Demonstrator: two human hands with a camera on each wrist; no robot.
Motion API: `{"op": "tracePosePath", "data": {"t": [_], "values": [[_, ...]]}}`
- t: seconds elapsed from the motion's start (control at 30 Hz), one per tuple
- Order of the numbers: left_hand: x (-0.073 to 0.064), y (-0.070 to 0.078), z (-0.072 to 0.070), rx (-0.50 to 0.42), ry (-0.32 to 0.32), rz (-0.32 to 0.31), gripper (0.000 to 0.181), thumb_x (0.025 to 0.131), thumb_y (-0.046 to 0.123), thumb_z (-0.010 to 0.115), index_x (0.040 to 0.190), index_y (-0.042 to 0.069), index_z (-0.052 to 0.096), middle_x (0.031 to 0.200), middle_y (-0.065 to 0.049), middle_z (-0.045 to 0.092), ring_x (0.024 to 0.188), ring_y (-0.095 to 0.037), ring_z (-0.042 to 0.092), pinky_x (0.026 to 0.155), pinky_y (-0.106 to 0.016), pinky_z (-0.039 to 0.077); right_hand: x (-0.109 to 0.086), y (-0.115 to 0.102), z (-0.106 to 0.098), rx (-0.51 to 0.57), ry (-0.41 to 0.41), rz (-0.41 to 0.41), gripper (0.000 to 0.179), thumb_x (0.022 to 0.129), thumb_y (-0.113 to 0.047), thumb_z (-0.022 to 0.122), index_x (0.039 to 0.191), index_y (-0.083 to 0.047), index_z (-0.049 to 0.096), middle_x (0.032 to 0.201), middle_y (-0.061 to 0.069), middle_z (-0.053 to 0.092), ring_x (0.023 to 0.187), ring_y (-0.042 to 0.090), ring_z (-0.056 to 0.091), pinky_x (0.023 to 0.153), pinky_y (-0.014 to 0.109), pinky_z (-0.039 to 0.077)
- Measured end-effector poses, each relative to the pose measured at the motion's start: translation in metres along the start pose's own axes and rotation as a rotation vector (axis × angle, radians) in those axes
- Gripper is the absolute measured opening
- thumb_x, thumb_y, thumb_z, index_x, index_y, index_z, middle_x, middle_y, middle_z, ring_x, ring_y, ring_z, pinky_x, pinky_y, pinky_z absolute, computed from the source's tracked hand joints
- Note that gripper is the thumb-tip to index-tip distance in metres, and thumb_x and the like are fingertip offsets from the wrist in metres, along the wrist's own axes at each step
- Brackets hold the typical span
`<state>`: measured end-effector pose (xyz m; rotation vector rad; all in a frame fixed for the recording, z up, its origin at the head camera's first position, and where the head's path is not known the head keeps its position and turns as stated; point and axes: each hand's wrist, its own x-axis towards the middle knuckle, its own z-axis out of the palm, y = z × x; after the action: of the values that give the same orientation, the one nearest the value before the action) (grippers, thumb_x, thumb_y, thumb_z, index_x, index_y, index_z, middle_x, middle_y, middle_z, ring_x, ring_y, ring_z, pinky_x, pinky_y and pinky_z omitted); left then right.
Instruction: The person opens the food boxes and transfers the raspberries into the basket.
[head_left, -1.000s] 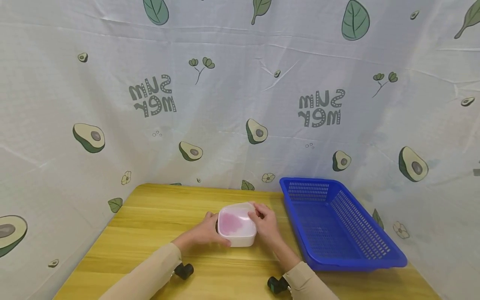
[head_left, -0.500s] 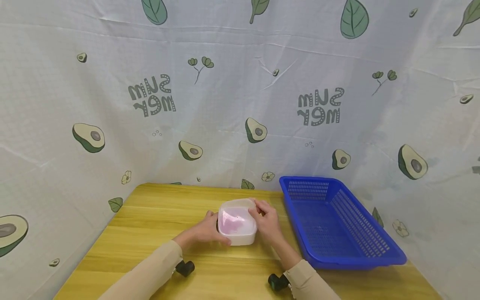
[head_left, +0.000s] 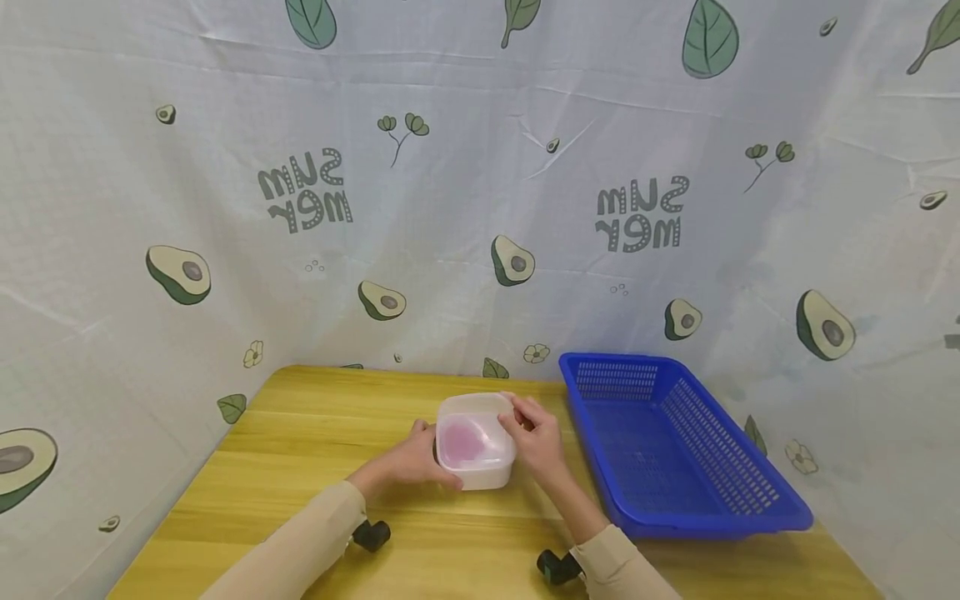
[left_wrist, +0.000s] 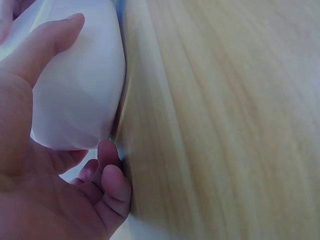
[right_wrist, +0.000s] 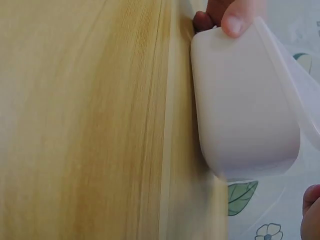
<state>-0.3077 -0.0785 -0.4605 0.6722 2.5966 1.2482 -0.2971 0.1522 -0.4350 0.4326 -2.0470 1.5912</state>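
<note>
A white plastic food container (head_left: 487,479) is held close over the table near its middle. My left hand (head_left: 411,460) grips its left side, thumb along the front wall and the other fingers curled around the back and underneath, as the left wrist view shows. A translucent lid (head_left: 468,405) tilts up from the container, its far edge raised. My right hand (head_left: 538,442) pinches the lid at its right corner. Something pink (head_left: 462,440) shows through or below the lid. In the right wrist view, a wedge-shaped gap parts the lid (right_wrist: 287,70) from the container wall (right_wrist: 245,100).
A blue plastic basket (head_left: 675,467) with slotted walls stands on the right of the wood-grain table (head_left: 322,417). A pale curtain (head_left: 450,200) printed with avocados and leaves hangs behind. Black camera mounts (head_left: 371,535) are strapped below both wrists.
The lid's far edge has risen a little as my right hand has moved slightly up. My left hand keeps its grip on the container in nearly the same place.
</note>
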Motion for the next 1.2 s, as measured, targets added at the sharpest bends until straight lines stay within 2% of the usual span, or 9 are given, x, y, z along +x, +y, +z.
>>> {"op": "tracePosePath", "data": {"t": [0.17, 0.23, 0.47, 0.67, 0.77, 0.87, 0.97, 1.1, 1.2], "values": [[0.0, 0.001, -0.002, -0.003, 0.002, -0.021, 0.089, 0.064, 0.035, 0.094, 0.138, 0.009, 0.051, 0.114, -0.008, 0.041, 0.106, -0.022, 0.04, 0.093, -0.044, 0.041, -0.001, -0.001, -0.003, 0.084, 0.019, 0.019, 0.024, 0.085, 0.004, 0.076, 0.108, 0.008, 0.073, 0.078, 0.004, 0.049, 0.072, 0.007, 0.045, 0.062, 0.015, 0.037], [0.0, 0.001, -0.003, -0.003, 0.008, -0.03, 0.088, 0.064, 0.034, 0.094, 0.137, 0.009, 0.053, 0.114, -0.008, 0.041, 0.105, -0.022, 0.041, 0.092, -0.044, 0.041, 0.0, -0.006, -0.005, 0.102, 0.023, 0.002, 0.021, 0.086, 0.003, 0.076, 0.106, 0.008, 0.073, 0.078, 0.004, 0.05, 0.072, 0.007, 0.046, 0.061, 0.015, 0.038], [-0.001, 0.0, -0.004, 0.016, -0.012, -0.057, 0.086, 0.066, 0.038, 0.093, 0.136, 0.007, 0.053, 0.115, -0.009, 0.041, 0.106, -0.023, 0.047, 0.09, -0.042, 0.044, 0.0, -0.024, -0.008, 0.072, 0.053, 0.014, 0.007, 0.087, 0.002, 0.074, 0.093, 0.005, 0.074, 0.075, 0.002, 0.051, 0.069, 0.007, 0.047, 0.059, 0.015, 0.038], [-0.004, 0.0, 0.0, -0.005, -0.025, -0.105, 0.091, 0.066, 0.043, 0.092, 0.138, 0.007, 0.05, 0.119, -0.008, 0.04, 0.113, -0.025, 0.05, 0.096, -0.048, 0.047, -0.009, -0.053, -0.012, -0.026, 0.179, -0.11, 0.006, 0.084, 0.009, 0.074, 0.09, 0.009, 0.074, 0.069, 0.01, 0.051, 0.066, 0.007, 0.045, 0.056, 0.016, 0.036], [-0.006, -0.001, 0.001, 0.003, -0.019, -0.116, 0.091, 0.066, 0.043, 0.092, 0.138, 0.008, 0.051, 0.119, -0.008, 0.04, 0.112, -0.025, 0.05, 0.097, -0.049, 0.048, -0.012, -0.059, -0.013, -0.095, 0.227, -0.159, 0.007, 0.083, 0.009, 0.075, 0.09, 0.008, 0.074, 0.068, 0.012, 0.052, 0.065, 0.01, 0.045, 0.055, 0.016, 0.035], [-0.008, -0.002, 0.002, 0.004, -0.015, -0.118, 0.09, 0.066, 0.043, 0.092, 0.138, 0.009, 0.051, 0.118, -0.008, 0.04, 0.111, -0.025, 0.051, 0.097, -0.05, 0.048, -0.013, -0.057, -0.013, -0.161, 0.272, -0.231, 0.009, 0.08, 0.012, 0.076, 0.088, 0.009, 0.074, 0.066, 0.013, 0.052, 0.063, 0.013, 0.045, 0.055, 0.016, 0.035], [-0.01, 0.0, 0.002, 0.001, -0.018, -0.114, 0.089, 0.067, 0.041, 0.092, 0.138, 0.009, 0.051, 0.119, -0.008, 0.04, 0.111, -0.025, 0.051, 0.096, -0.05, 0.048, -0.011, -0.047, -0.013, -0.183, 0.323, -0.298, 0.011, 0.078, 0.015, 0.076, 0.087, 0.01, 0.074, 0.065, 0.014, 0.052, 0.061, 0.016, 0.045, 0.053, 0.017, 0.035], [-0.01, 0.002, 0.001, 0.004, -0.017, -0.112, 0.09, 0.067, 0.041, 0.092, 0.139, 0.008, 0.05, 0.121, -0.009, 0.04, 0.111, -0.025, 0.05, 0.096, -0.049, 0.049, -0.004, -0.025, -0.016, -0.175, 0.374, -0.322, 0.013, 0.078, 0.012, 0.078, 0.089, 0.005, 0.076, 0.066, 0.01, 0.054, 0.061, 0.013, 0.045, 0.053, 0.016, 0.034], [-0.01, 0.002, 0.0, 0.007, -0.012, -0.115, 0.091, 0.067, 0.041, 0.092, 0.14, 0.008, 0.05, 0.122, -0.009, 0.041, 0.112, -0.025, 0.051, 0.097, -0.05, 0.049, -0.001, -0.009, -0.018, -0.209, 0.372, -0.314, 0.012, 0.08, 0.008, 0.079, 0.089, 0.0, 0.077, 0.066, 0.005, 0.054, 0.062, 0.012, 0.045, 0.053, 0.015, 0.033]]}}
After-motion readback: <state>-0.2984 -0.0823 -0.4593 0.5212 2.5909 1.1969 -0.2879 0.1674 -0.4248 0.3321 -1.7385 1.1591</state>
